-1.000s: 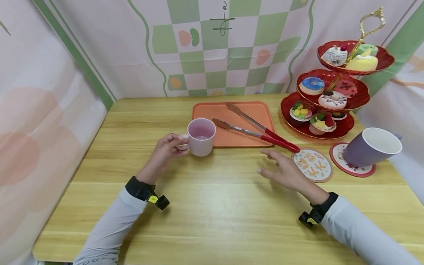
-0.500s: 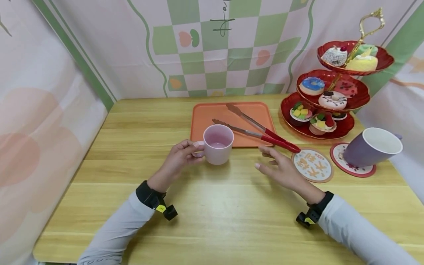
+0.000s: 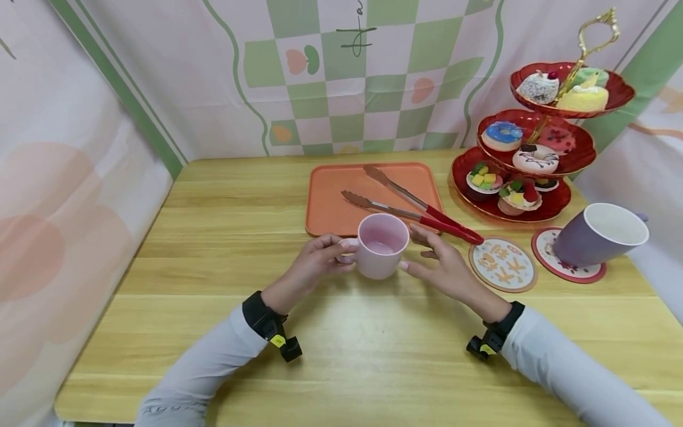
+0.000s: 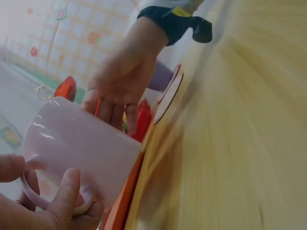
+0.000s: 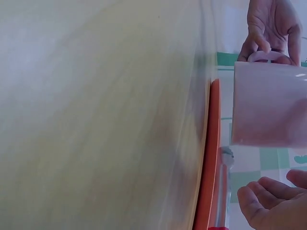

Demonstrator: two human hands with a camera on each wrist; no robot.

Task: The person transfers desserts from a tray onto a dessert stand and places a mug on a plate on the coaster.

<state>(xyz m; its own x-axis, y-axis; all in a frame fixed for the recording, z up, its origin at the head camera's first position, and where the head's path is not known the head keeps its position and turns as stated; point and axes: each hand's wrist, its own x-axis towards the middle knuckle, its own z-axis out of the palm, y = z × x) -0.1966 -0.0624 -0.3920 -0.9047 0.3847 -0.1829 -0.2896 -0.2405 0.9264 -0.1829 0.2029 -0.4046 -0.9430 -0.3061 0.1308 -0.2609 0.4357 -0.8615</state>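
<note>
A pale pink mug (image 3: 380, 261) is held up just in front of the tray, and a gap shows between its base and the table in the right wrist view. My left hand (image 3: 315, 267) grips its handle (image 4: 36, 191) with curled fingers and thumb. On the mug's other side is my right hand (image 3: 449, 270), thumb and fingers spread loosely. The right wrist view shows those fingers (image 5: 268, 191) apart from the mug wall. The mug stays upright with its mouth up; the inside looks pink and bare.
Behind the mug lies an orange tray (image 3: 328, 201) bearing red-handled tongs (image 3: 450, 230), which overhang its right front corner. To the right are a round coaster (image 3: 501, 264) and a purple mug (image 3: 584, 240) on another coaster (image 3: 545, 249). A red tiered stand (image 3: 621, 95) of pastries rises at the back right.
My left hand has carried the pink mug rightward and a little nearer to me. My right hand has shifted slightly left, so mug and hand are now close together.
</note>
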